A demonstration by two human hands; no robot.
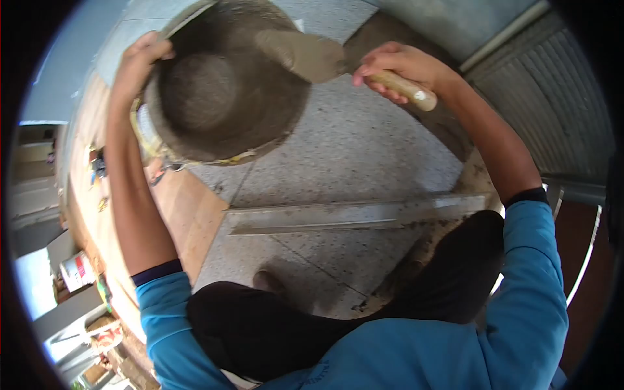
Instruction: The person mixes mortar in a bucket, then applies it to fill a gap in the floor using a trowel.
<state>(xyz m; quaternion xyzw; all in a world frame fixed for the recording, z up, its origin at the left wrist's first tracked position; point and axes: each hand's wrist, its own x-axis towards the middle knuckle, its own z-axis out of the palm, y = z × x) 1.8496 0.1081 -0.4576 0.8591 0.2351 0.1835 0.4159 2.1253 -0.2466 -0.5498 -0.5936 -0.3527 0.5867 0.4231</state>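
My left hand [142, 60] is closed on the rim of a large round bucket [266, 107], which is tilted so that its inside shows. Grey residue coats the bucket's walls. In my right hand [404, 70] is the wooden handle of a trowel [309, 57]. The trowel's blade, covered in wet grey mortar, lies over the bucket's right edge; whether it touches the wall I cannot tell. A flat metal tool or strip [188, 21] runs along the rim near my left hand; how it is held is unclear.
A long metal straightedge [351, 213] lies across the speckled tiles [351, 143] before my knees. Dark mortar [403, 52] covers floor at the upper right, beside a corrugated metal panel [549, 91]. At the left stands a white bucket [78, 271].
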